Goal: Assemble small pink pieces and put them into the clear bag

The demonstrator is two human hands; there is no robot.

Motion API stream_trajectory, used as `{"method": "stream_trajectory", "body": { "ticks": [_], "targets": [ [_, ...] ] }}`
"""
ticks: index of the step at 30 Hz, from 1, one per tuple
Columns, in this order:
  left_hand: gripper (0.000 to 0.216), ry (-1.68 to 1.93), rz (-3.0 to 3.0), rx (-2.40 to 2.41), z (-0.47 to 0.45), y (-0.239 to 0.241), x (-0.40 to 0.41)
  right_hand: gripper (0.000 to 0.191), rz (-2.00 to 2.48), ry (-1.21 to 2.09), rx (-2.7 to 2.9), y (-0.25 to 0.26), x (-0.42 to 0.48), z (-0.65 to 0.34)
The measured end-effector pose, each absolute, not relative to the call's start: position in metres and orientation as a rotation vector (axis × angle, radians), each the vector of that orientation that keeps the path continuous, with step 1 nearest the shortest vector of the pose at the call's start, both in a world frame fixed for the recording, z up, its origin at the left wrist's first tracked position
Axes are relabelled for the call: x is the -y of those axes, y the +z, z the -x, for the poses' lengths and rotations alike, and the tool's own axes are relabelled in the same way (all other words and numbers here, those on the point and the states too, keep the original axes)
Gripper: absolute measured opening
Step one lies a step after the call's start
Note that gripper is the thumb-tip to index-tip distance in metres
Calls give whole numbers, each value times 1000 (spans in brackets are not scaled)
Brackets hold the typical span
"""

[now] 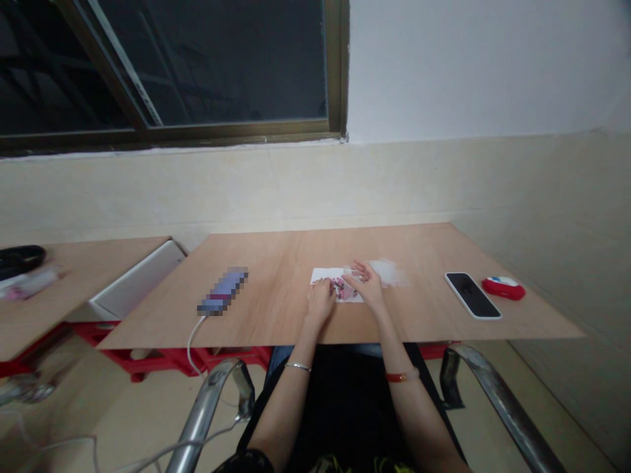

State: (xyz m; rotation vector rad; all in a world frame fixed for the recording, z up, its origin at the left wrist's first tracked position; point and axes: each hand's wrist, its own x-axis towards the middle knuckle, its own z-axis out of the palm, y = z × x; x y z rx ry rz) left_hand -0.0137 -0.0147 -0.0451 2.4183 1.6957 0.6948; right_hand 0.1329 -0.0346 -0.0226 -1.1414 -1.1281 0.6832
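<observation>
A small white sheet [328, 272] printed with pink and dark shapes lies on the wooden table, under both hands. My left hand [322, 299] presses on its left part, with the fingers bent and close together. Over its right part is my right hand [369, 288], thumb and fingers spread apart; a thin, pale edge shows near the fingertips, too small to make out. Just beyond that hand, a whitish translucent piece [392, 272] lies flat, partly hidden by the fingers. Part of the print is covered by my hands.
On the table [276, 263], a white-edged phone [473, 295] and a red case [503, 288] sit at right. A blurred-out device [223, 292] with a white cable [190, 348] is at left. Metal armrests [210, 407] flank me. Red stools [152, 361] stand below.
</observation>
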Motion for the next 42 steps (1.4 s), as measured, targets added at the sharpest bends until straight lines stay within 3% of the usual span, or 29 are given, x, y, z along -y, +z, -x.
{"method": "stream_trajectory", "body": {
  "ticks": [9,15,21,32,42],
  "targets": [
    [20,664,-2489,-1676,10,-49,12,60,1124,724,1120,-27,32,-133],
    [25,1091,-2119,-1458,16,-42,6,61,1133,710,1116,-22,35,-132],
    [27,1440,-1834,-1217,4,-3,12,56,1174,680,1124,-13,43,-126],
    [21,1163,-2244,-1264,-6,12,29,50,1170,707,1109,-14,40,-126],
    [26,1065,-1763,-1001,5,2,17,52,1157,747,1181,-13,46,-124]
  ]
}}
